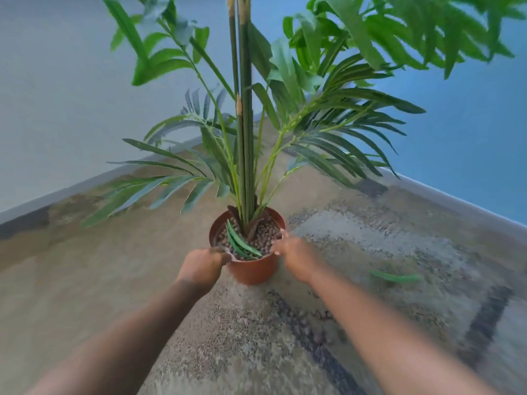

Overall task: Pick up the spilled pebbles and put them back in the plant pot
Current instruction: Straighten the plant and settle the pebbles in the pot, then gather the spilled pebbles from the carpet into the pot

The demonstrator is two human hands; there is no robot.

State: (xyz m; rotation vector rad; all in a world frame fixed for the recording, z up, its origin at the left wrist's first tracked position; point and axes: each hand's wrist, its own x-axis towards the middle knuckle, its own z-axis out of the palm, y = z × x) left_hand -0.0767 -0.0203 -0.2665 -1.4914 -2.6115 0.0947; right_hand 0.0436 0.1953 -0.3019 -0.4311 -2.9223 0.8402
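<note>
A terracotta plant pot stands upright on the rug, holding a tall green palm and a layer of brown pebbles. A loose green leaf lies across the pebbles. My left hand grips the pot's near-left rim, fingers closed over the edge. At the pot's right rim my right hand has its fingers on the edge and over the pebbles. A few spilled pebbles lie on the rug in front of the pot, blurred.
A patterned rug covers the floor in a room corner. A fallen green leaf lies on the rug at the right. Palm fronds spread wide above the pot. Walls close in on both sides behind.
</note>
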